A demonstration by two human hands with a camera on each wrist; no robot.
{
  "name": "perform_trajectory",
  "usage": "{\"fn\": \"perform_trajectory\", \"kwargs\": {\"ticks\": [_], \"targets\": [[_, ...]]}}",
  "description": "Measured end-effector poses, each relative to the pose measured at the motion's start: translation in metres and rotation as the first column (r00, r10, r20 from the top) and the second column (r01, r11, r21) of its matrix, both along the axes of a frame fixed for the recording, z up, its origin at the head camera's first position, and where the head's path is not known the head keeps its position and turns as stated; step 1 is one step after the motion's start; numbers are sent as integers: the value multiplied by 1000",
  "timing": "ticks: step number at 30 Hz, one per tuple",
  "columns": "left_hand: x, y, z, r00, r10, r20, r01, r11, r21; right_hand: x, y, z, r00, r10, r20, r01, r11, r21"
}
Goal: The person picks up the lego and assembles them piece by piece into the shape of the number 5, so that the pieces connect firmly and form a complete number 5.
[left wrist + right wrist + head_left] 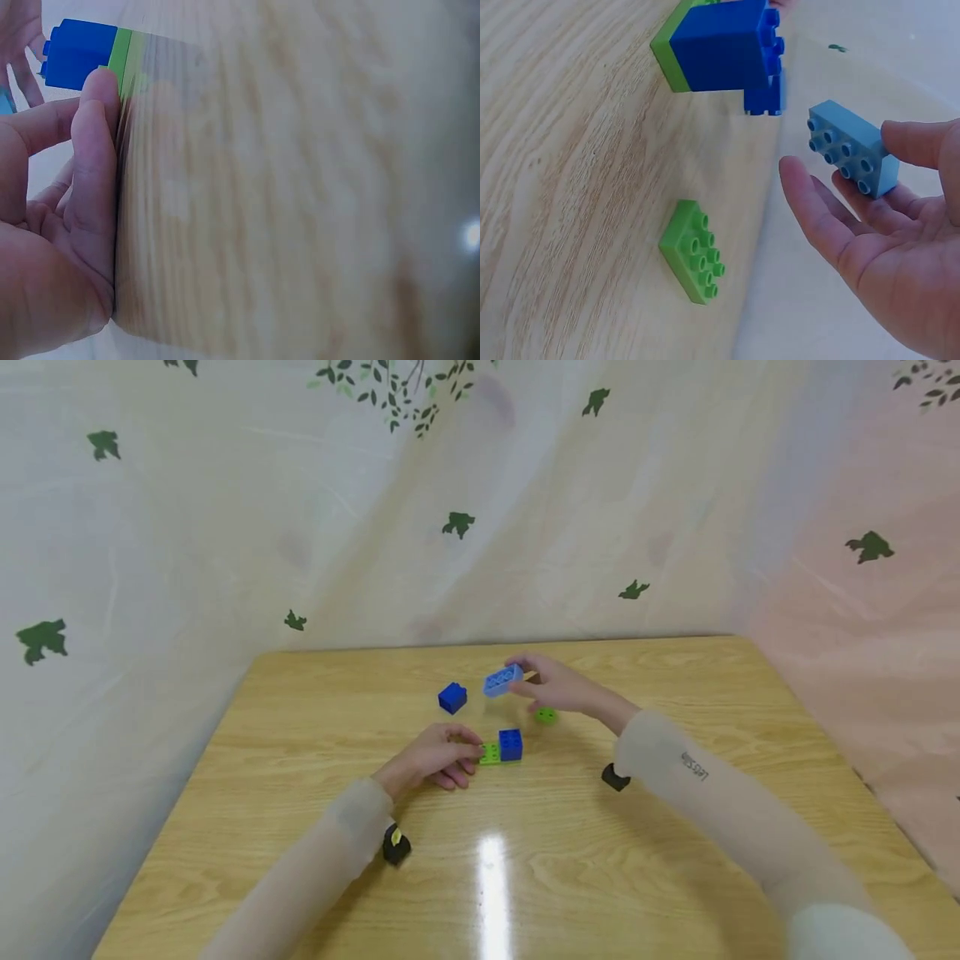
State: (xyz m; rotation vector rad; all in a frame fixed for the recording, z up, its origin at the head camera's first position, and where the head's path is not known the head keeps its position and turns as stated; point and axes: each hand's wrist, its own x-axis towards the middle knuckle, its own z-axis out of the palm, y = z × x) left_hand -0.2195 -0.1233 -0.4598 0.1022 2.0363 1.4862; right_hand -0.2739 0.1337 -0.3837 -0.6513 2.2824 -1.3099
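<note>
My right hand (558,685) holds a light blue toy brick (851,154) above the table, its thumb on one side and its fingers on the other. The brick's hollow underside faces me in the head view; in the right wrist view its studs show. On the table, a dark blue brick (511,743) stands on the right end of a flat light green brick (490,754). My left hand (438,756) rests on the tabletop and pinches the green brick's left end between thumb and fingers, fingertips close beside the blue brick in the left wrist view.
Another dark blue brick (452,697) lies farther back, left of the light blue one. A second flat light green brick (694,255) lies studs up below my right hand. The wooden table (300,718) meets a leaf-printed curtain (375,568) at its back edge.
</note>
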Motion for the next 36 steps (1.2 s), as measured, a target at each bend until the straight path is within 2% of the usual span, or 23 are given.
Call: {"fn": "perform_trajectory", "kwargs": {"ticks": [6,9,12,15,20,23,29,36], "targets": [[3,1,-4,999,38,-32,-38,999,18,14,8,8,999,-13,-33,9,996,-94],[6,0,-1,996,67,-66,-66,998,18,20,11,12,999,-24,-42,18,990,-140],[9,-1,10,988,65,-137,-65,998,10,25,13,16,998,-35,-58,25,986,-164],[11,-1,26,976,49,-212,-45,999,26,30,16,19,995,-43,-89,29,987,-158],[15,5,52,956,65,-285,-31,992,121,38,18,22,989,-53,-141,32,989,-146],[19,10,64,947,91,-308,-28,978,205,43,17,23,983,-35,-178,10,990,-141],[25,20,76,934,104,-341,5,953,302,51,14,26,968,1,-249,-26,995,-98],[28,23,80,927,104,-359,16,949,315,55,10,24,966,33,-258,-68,989,-129]]}}
